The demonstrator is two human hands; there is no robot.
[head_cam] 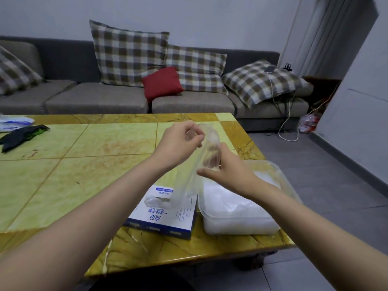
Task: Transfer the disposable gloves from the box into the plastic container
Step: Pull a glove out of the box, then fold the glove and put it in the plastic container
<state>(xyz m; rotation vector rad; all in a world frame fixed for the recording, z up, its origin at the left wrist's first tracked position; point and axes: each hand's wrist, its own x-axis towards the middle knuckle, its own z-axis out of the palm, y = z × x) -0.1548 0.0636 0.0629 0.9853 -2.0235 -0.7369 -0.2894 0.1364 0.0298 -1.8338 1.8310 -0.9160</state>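
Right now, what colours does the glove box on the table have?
The glove box is white with blue print, head view.

Tabletop: yellow-green marble-patterned tabletop (94,160) with amber veins and border.
Left edge: black and green fabric item (21,135) lying flat; just behind it, a white and blue plastic packet (14,122).
Behind: long grey fabric sofa (94,99) against a pale wall.
Cushions: brown-and-cream plaid cushions (128,55); a small red cushion (161,84) leans among them.
Right cushion: dark phone (269,69) on top.
Floor: grey tiled floor (315,164) with a looping white cable (288,122).
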